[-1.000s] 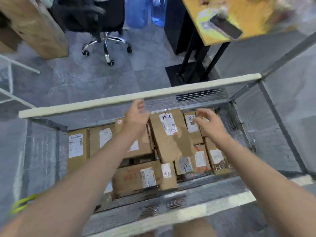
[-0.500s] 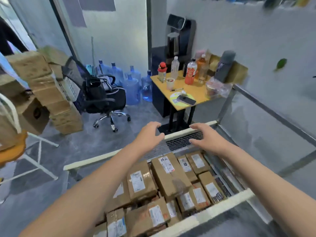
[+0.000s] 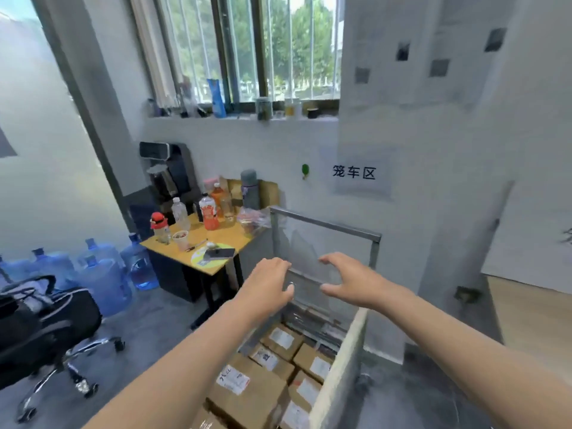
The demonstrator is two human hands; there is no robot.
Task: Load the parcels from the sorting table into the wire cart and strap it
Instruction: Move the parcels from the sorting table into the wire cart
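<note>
Above the wire cart (image 3: 340, 363), both bare arms are shown extended toward its far end, where an upright metal frame (image 3: 325, 225) is raised against the white wall. The left hand (image 3: 266, 288) is held at a lower crossbar (image 3: 305, 277) with the fingers curled forward; whether the bar is actually grasped cannot be told through the blur. The right hand (image 3: 353, 282) is held just beside it, thumb and fingers spread in a loose curve, and nothing is seen held within them.

The parcels (image 3: 247, 394), brown cardboard boxes, are seen packed closely inside the cart, below its pale padded rim; the loading is therefore judged to be largely or wholly done, although the sorting table is not in view and no check of it is possible. No strap is seen anywhere, so the strapping is judged to be the part left.

A white shipping label is borne by each visible parcel; dark handwriting is carried by the nearest label (image 3: 232, 378), but it is too blurred to be read. On the wall a paper sign (image 3: 353, 172) is read as "笼车区". Bottles (image 3: 209, 212) are crowded on a yellow side table (image 3: 182, 258); their printing is not legible.
</note>
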